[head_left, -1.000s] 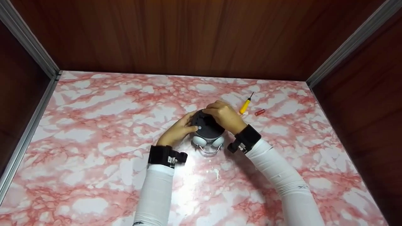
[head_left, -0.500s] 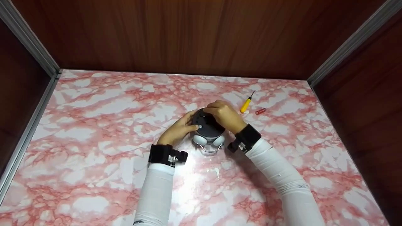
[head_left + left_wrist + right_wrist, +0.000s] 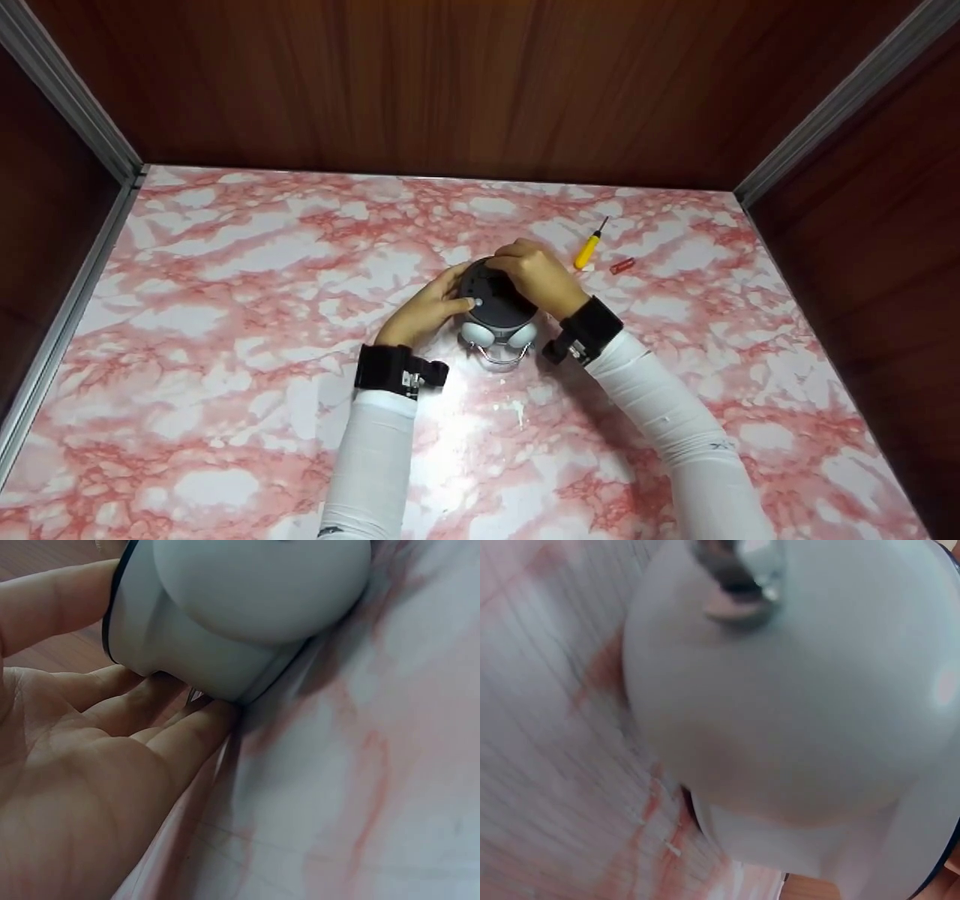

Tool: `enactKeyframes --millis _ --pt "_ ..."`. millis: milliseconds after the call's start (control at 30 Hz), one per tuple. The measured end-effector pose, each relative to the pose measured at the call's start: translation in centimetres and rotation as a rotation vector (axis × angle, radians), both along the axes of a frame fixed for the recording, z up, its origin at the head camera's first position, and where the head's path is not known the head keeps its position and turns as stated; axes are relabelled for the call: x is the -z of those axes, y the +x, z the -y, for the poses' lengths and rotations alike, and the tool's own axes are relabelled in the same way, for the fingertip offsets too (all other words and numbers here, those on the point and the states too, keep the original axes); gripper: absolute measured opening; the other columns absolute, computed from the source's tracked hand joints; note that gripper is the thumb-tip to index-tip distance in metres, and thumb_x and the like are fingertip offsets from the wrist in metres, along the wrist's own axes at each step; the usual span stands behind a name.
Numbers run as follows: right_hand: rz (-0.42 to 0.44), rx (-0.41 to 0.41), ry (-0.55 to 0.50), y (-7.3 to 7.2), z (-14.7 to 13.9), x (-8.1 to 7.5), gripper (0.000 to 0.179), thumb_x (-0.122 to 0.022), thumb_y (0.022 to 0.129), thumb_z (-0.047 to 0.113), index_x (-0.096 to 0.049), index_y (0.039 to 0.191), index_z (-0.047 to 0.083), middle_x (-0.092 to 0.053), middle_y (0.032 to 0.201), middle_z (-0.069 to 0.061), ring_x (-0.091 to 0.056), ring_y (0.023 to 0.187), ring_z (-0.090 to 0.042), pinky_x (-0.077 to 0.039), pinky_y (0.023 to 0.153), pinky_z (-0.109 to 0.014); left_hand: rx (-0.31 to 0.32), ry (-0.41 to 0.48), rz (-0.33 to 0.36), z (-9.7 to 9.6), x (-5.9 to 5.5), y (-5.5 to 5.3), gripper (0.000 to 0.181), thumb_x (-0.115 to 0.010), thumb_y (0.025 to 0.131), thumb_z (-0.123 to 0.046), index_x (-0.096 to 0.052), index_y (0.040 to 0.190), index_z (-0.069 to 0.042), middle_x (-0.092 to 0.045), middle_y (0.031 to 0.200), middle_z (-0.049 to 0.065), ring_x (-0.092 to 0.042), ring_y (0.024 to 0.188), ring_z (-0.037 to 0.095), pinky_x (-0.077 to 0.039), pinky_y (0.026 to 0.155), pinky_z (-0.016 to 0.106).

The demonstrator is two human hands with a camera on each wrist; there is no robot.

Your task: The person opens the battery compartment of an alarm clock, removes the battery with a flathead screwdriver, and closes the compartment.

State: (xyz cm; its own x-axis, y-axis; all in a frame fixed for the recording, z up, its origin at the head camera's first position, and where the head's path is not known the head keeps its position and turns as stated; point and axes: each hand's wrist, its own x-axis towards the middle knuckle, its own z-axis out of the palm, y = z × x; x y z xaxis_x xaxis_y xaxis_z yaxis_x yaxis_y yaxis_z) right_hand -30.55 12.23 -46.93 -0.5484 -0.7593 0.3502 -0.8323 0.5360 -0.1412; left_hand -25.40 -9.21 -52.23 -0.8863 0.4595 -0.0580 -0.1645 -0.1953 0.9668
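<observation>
A white twin-bell alarm clock [image 3: 499,307] stands on the table with its round black back facing up. Its two bells and metal handle point toward the person. Around its left side the left hand [image 3: 426,309] grips the clock, thumb on the black back by a small pale knob. In the left wrist view, that hand's fingers [image 3: 199,731] reach under the clock's white side. The right hand [image 3: 541,279] holds the far right edge, its curled fingers over the back and rim. What lies beneath those fingertips is hidden. A bell [image 3: 780,690] fills most of the right wrist view.
Right of the clock lie a screwdriver [image 3: 588,249] with a yellow handle and a small red battery [image 3: 622,266]. Wood-grain panels [image 3: 450,90] wall in the pink-and-white marbled table [image 3: 225,360] at the back and both sides.
Both hands stay almost where they were on the clock. The dark shape on its back near the right thumb looks a little different. Otherwise the view shifts slightly.
</observation>
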Motion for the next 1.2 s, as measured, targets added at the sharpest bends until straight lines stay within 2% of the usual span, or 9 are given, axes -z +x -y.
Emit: enactKeyframes --millis 200,300,467,933,1200 --pt "-0.002 0.017 -0.001 0.1 0.1 0.1 0.024 -0.057 0.094 -0.010 -0.076 0.106 -0.001 -0.071 0.103 -0.017 -0.065 0.099 -0.031 -0.056 0.088 -0.042 0.020 0.003 -0.037 0.1 0.1 -0.2 0.073 -0.055 0.097 0.005 -0.020 0.159 0.001 -0.028 0.162 0.021 -0.033 0.147 0.034 -0.034 0.117 0.041" --pt "-0.016 0.020 -0.001 0.2 0.2 0.1 0.025 -0.057 0.094 -0.010 -0.076 0.106 -0.001 -0.071 0.103 -0.017 -0.065 0.098 -0.031 -0.056 0.087 -0.043 0.016 -0.023 -0.058 0.2 0.1 -0.3 0.071 -0.056 0.097 0.005 -0.021 0.159 0.002 -0.029 0.161 0.022 -0.033 0.147 0.034 -0.034 0.117 0.041" --pt "-0.047 0.032 -0.011 0.4 0.5 0.4 0.024 -0.057 0.094 -0.009 -0.077 0.105 -0.002 -0.072 0.102 -0.017 -0.065 0.095 -0.031 -0.056 0.085 -0.043 0.018 -0.021 -0.065 0.3 0.1 -0.3 0.071 -0.055 0.098 0.004 -0.020 0.159 0.002 -0.028 0.162 0.022 -0.032 0.147 0.035 -0.032 0.118 0.041" --pt "-0.057 0.080 0.000 1.0 0.6 0.7 0.021 -0.061 0.095 -0.005 -0.078 0.106 -0.001 -0.066 0.106 -0.017 -0.066 0.093 -0.033 -0.058 0.080 -0.041 0.011 0.016 -0.023 0.0 0.1 0.0 0.071 -0.055 0.097 0.007 -0.021 0.159 0.001 -0.028 0.163 0.020 -0.031 0.148 0.032 -0.031 0.119 0.039" --pt "-0.064 0.076 -0.012 1.1 0.6 1.0 0.021 -0.060 0.095 -0.006 -0.079 0.104 0.001 -0.063 0.091 -0.014 -0.062 0.084 -0.029 -0.057 0.074 -0.039 0.009 0.004 -0.031 0.1 0.0 -0.1 0.071 -0.056 0.097 0.006 -0.022 0.159 0.000 -0.029 0.162 0.020 -0.033 0.147 0.033 -0.033 0.118 0.040"
